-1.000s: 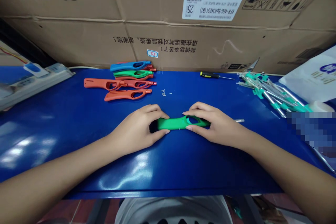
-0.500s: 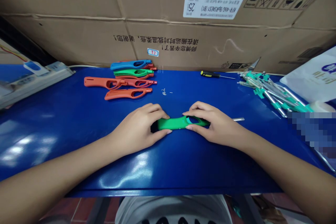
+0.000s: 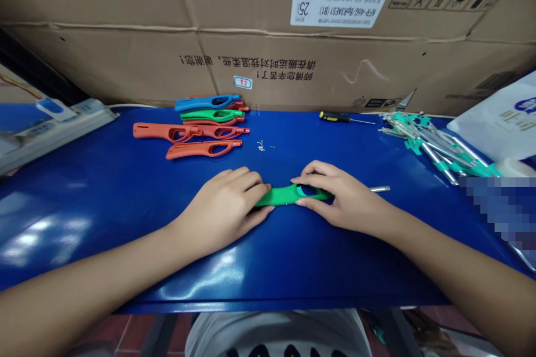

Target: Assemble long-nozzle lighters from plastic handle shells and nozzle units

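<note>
On the blue table, a green long-nosed gas lighter [image 3: 280, 196] lies level, its metal tube [image 3: 380, 189] poking out to the right behind my right hand. My left hand [image 3: 228, 201] is closed over the handle's left end, thumb on the near side and fingers on the far side, hiding that end. My right hand [image 3: 341, 194] pinches the lighter around its trigger opening, where a bit of lighter green shows. Beyond my left hand lie several orange lighter bodies [image 3: 201, 149], a green one [image 3: 205, 115] and a blue one [image 3: 201, 103].
A yellow-black screwdriver [image 3: 335, 117] lies by the large cardboard box [image 3: 247, 44] at the back. Metal tubes with teal parts [image 3: 435, 145] are piled at right beside a white bag [image 3: 498, 117]. A power strip [image 3: 54, 128] sits at left.
My left hand has turned and closed further over the lighter's left end, covering more of it. My right hand and the lighter have barely moved.
</note>
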The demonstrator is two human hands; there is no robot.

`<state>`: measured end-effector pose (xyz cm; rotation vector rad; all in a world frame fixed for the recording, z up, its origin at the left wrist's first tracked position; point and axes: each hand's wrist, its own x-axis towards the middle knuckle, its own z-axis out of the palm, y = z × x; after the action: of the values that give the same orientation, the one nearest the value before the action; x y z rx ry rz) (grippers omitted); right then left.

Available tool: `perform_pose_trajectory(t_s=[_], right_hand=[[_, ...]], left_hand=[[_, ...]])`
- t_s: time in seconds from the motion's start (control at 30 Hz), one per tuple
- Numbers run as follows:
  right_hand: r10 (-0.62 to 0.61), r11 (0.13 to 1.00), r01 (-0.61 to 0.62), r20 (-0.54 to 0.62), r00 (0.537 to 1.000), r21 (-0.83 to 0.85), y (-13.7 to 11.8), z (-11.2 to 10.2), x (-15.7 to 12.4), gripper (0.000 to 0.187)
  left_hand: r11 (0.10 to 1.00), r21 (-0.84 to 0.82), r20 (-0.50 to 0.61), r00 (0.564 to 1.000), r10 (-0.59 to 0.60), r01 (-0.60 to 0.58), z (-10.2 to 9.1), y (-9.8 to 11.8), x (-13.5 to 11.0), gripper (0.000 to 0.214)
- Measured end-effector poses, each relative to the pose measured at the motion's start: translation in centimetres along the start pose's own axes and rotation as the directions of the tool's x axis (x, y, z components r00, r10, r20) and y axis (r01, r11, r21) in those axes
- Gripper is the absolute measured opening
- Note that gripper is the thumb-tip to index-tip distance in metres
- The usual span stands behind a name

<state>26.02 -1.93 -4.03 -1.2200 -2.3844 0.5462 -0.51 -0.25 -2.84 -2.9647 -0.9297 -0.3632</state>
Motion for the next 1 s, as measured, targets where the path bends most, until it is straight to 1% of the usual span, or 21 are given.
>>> perform_pose_trajectory(t_s=[0.03, 0.1, 0.2, 0.27, 0.33, 0.47, 0.57, 0.67, 0.77, 0.83, 0.9, 1.0], right_hand=[[-0.017, 0.999, 0.017, 0.0, 1.0, -0.034, 0.0, 0.0, 0.0, 0.031], [-0.078, 0.983, 0.082, 0.03, 0.996, -0.162, 0.1, -0.1, 0.1, 0.035], [-0.178, 0.914, 0.21, 0.123, 0.976, -0.346, 0.4, -0.3, 0.2, 0.042], [-0.22, 0.887, 0.262, 0.151, 0.964, -0.38, 0.6, -0.5, 0.3, 0.044], [-0.246, 0.879, 0.285, 0.148, 0.958, -0.382, 0.6, -0.6, 0.3, 0.043], [-0.266, 0.895, 0.297, 0.137, 0.954, -0.333, 0.4, -0.6, 0.2, 0.037], [-0.274, 0.9, 0.307, 0.146, 0.951, -0.308, 0.2, -0.7, 0.1, 0.036], [-0.293, 0.897, 0.325, 0.147, 0.945, -0.301, 0.1, -0.6, 0.0, 0.038], [-0.296, 0.897, 0.324, 0.135, 0.946, -0.301, 0.2, -0.4, 0.1, 0.039], [-0.281, 0.899, 0.306, 0.123, 0.952, -0.314, 0.3, -0.4, 0.3, 0.039], [-0.263, 0.89, 0.285, 0.109, 0.959, -0.355, 0.5, -0.5, 0.5, 0.04], [-0.252, 0.855, 0.263, 0.084, 0.964, -0.448, 0.9, -1.0, 0.4, 0.042]], left_hand=[[0.998, 0.054, -0.002, 1.0, 0.017, -0.017, 0.0, 0.2, 0.0, 0.025], [0.992, 0.12, 0.005, 0.999, 0.044, -0.044, 0.1, 0.5, -0.1, 0.025], [0.991, 0.116, 0.009, 0.998, 0.067, -0.067, 0.2, 0.5, -0.1, 0.026], [0.993, 0.085, 0.0, 0.997, 0.083, -0.083, 0.3, 0.2, 0.0, 0.027], [0.994, 0.048, -0.015, 0.995, 0.102, -0.101, 0.4, -0.2, 0.0, 0.028], [0.991, -0.086, -0.056, 0.994, 0.095, -0.1, 0.6, -0.8, 0.0, 0.028], [0.976, -0.197, -0.064, 0.995, 0.077, -0.089, 0.7, -0.7, 0.0, 0.028], [0.962, -0.253, -0.063, 0.994, 0.09, -0.103, 0.7, -0.5, 0.0, 0.027], [0.958, -0.261, -0.071, 0.992, 0.102, -0.118, 0.8, -0.5, 0.0, 0.026], [0.965, -0.231, -0.087, 0.991, 0.103, -0.121, 0.8, -0.7, 0.0, 0.025], [0.974, -0.185, -0.105, 0.988, 0.11, -0.128, 0.8, -1.2, 0.1, 0.025], [0.979, -0.14, -0.14, 0.982, 0.128, -0.148, 0.5, -1.9, 0.1, 0.024]])
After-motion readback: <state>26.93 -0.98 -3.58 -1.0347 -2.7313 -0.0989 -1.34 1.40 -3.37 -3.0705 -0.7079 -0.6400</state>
